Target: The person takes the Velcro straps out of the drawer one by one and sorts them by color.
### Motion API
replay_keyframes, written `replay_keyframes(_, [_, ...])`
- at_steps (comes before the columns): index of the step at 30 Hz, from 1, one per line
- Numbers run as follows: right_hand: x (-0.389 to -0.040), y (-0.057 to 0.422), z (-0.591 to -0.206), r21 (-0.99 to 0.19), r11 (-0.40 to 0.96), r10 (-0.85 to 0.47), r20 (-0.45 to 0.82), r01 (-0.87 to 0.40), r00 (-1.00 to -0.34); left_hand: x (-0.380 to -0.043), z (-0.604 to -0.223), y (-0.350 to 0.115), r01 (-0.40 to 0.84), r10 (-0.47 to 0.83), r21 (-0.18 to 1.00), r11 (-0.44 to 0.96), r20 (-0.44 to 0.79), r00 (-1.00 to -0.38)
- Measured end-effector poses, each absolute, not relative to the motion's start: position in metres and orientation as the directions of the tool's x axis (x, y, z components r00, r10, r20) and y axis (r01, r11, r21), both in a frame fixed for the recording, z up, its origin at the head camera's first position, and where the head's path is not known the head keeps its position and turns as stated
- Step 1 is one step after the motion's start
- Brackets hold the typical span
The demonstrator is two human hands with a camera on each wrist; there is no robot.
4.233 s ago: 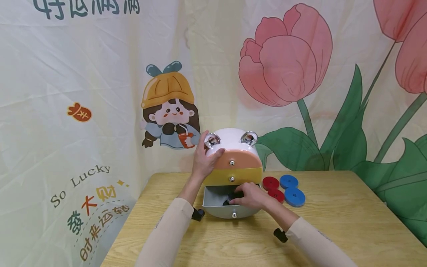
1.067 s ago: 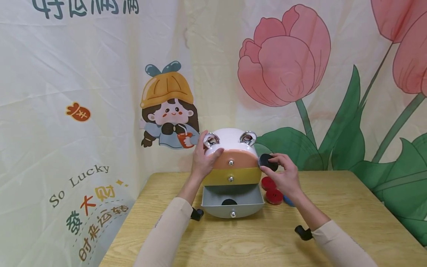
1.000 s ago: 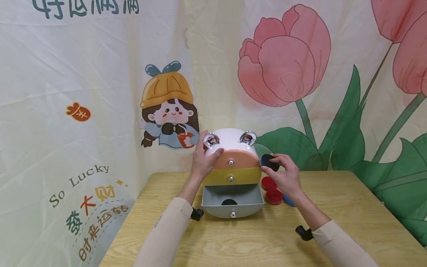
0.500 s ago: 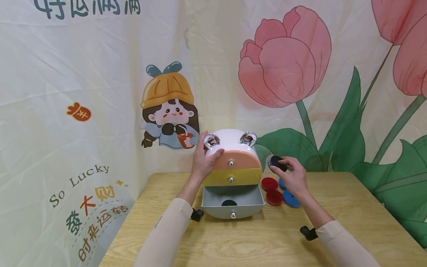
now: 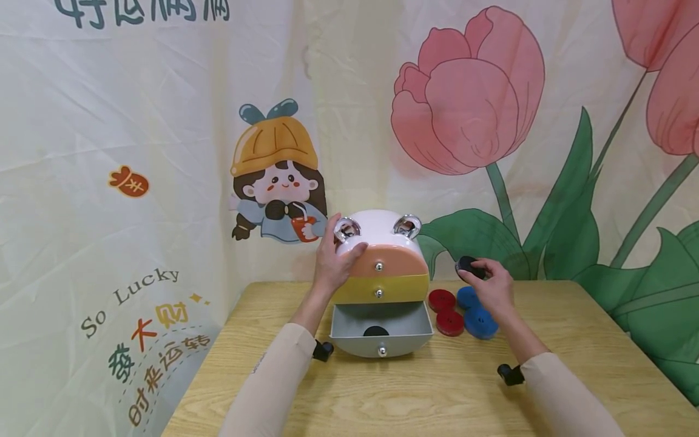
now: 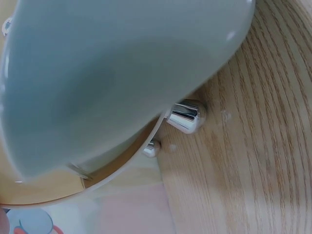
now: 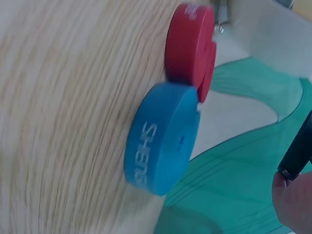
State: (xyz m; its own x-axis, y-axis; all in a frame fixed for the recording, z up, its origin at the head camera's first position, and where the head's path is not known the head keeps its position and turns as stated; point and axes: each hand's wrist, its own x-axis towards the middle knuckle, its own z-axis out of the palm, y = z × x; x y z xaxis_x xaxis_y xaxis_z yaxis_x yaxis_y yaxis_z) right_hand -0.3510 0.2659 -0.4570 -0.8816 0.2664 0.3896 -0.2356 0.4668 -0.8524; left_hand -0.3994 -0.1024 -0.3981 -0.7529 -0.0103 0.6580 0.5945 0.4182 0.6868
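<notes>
My left hand [image 5: 334,261] holds the upper left side of a small frog-shaped drawer box [image 5: 377,229], its thumb resting on the front. The box has a white top, silver ring eyes, orange and yellow drawers, and a grey bottom drawer [image 5: 355,346] that is pulled out. One black disc [image 5: 375,331] lies inside that drawer. Another black disc [image 5: 467,267] is pinched edge-on in my right hand [image 5: 496,287], raised above the blue discs. In the right wrist view, this disc [image 7: 297,148] shows at the edge with a fingertip against it.
To the right of the box lie two red discs [image 5: 450,323] and two blue discs [image 5: 480,323], close together on the wooden table [image 5: 382,400]. A printed curtain [image 5: 360,121] hangs behind the table. Black wrist mounts [image 5: 510,374] stick out below the sleeves.
My right hand has taken a black disc out of the grey drawer and carried it up and to the right, over the blue discs. My left hand has stayed on the box.
</notes>
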Motion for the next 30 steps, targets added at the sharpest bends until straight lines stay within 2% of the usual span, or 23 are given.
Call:
replay_keyframes(16, [-0.360, 0.295, -0.471, -0.859, 0.509, 0.306, 0.235, -0.050, -0.923, -0.399, -0.397, -0.103, 0.594, -0.013, 0.685, 0.422, 0.660, -0.751])
replay_keyframes(30, [-0.367, 0.317, -0.490, -0.844, 0.531, 0.352, 0.143, 0.072, -0.925, -0.397, -0.396, -0.102, 0.597, -0.007, 0.685, 0.417, 0.660, -0.751])
